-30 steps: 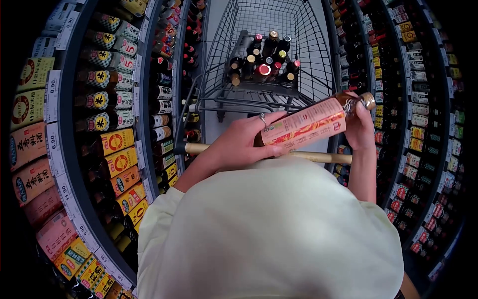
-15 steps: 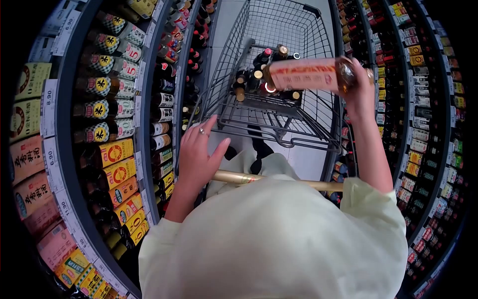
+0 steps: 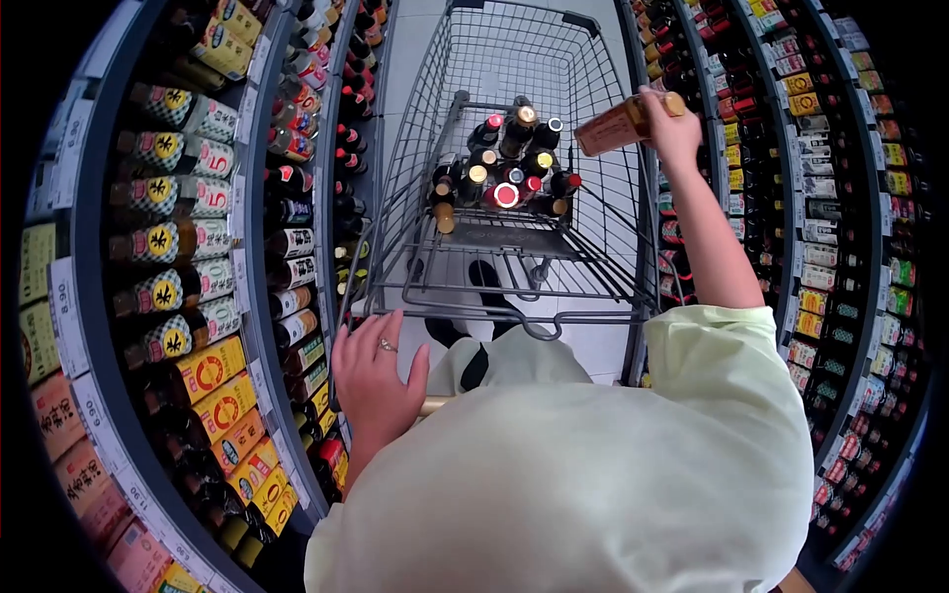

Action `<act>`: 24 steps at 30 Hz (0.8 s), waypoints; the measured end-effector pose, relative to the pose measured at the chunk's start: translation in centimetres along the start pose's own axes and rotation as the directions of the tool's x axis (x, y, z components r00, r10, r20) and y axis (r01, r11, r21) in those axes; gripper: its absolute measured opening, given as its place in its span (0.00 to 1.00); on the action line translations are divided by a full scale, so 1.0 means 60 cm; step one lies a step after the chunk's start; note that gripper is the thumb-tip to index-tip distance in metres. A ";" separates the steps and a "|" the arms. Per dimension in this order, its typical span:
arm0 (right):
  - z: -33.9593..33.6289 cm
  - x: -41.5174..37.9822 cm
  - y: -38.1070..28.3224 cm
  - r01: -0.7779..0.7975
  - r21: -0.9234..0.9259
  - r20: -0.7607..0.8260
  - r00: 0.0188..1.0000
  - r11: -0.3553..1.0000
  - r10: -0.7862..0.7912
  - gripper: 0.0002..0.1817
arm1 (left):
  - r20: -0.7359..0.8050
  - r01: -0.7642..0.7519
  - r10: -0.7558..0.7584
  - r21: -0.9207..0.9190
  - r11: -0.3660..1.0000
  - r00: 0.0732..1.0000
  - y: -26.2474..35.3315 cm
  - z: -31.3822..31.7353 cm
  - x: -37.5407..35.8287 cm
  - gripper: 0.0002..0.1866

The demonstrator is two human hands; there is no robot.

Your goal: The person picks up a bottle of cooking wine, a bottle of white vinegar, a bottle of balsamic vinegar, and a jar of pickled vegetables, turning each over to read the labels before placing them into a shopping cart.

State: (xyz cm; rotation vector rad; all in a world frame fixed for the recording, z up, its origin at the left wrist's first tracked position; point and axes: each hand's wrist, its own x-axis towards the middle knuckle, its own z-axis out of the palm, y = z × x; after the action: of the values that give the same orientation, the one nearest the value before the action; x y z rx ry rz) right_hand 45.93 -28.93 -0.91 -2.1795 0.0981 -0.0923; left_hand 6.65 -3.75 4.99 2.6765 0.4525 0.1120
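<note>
My right hand (image 3: 672,128) is wrapped round the neck end of a bottle (image 3: 613,129) with a gold cap and a pinkish-brown label. The bottle is held tilted, its base towards the left, over the right side of the wire shopping cart (image 3: 435,84). Inside the cart, several dark bottles (image 3: 505,196) with red, gold and white caps stand grouped together. My left hand (image 3: 374,381) is at the cart's near left corner, thumb apart and fingers stretched out, a ring on one finger. It holds nothing; whether it touches the cart cannot be made out.
Shelves of bottles with rice-vinegar-style labels (image 3: 158,240) and yellow labels (image 3: 225,403) line the left side, edged by a price strip (image 3: 99,415). More packed shelves (image 3: 816,247) run along the right. My feet (image 3: 484,275) show on the pale floor beneath the cart.
The bottle in my right hand has moved left of that hand and turned, its base now lower and its cap up to the right. The cart shows farther left, and my left hand sits lower.
</note>
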 end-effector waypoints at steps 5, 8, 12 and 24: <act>0.072 0.035 0.087 -0.019 -0.234 -0.116 0.993 0.972 -0.008 0.31 | 0.043 0.002 -0.003 0.032 0.999 0.999 -0.001 0.003 0.001 0.23; 0.100 0.028 0.085 -0.134 -0.283 -0.130 0.986 0.950 0.101 0.31 | 0.052 0.006 -0.008 0.035 0.999 0.999 -0.002 0.004 0.002 0.23; 0.148 0.040 0.118 -0.282 -0.307 -0.178 0.955 0.909 0.236 0.31 | 0.073 0.031 -0.034 0.051 0.998 0.997 -0.002 0.006 0.003 0.23; 0.275 0.065 0.267 -0.420 -0.259 -0.253 0.898 0.870 0.359 0.28 | 0.129 0.102 -0.108 0.050 0.994 0.986 0.009 0.003 0.017 0.20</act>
State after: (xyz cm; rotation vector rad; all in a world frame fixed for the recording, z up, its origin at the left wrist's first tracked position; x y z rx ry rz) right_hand 50.94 -25.06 -23.38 -2.4089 0.7110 -0.0637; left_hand 7.80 -3.94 5.07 2.6747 0.5581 -0.1056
